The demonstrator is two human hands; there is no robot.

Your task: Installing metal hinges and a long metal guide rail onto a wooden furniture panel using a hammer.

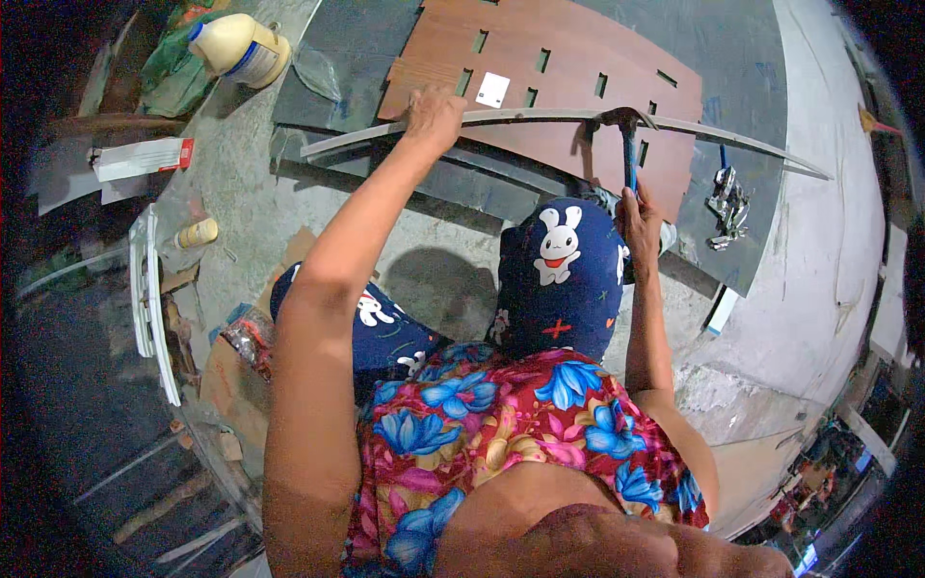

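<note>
A long, thin, pale strip [540, 114] runs crosswise in front of me, bowed in this view. My left hand [434, 118] is closed around it near its left part, the fingertips partly hidden. In my right hand [643, 220] is a hammer [631, 144] with a dark head and blue handle. The hammer's head rests at or just over the strip, right of its middle; contact cannot be told. Behind the strip lies a reddish-brown board [568, 58] with several rectangular slots. A small white card [492, 90] lies on that board.
The brown board lies on dark grey panels [718, 58]. Shiny metal pieces [729, 207] are heaped at the right. A cream jug with a blue cap [246, 53] stands at the far left. Nearer on the left are a small yellowish bottle [197, 233] and white slats [149, 299].
</note>
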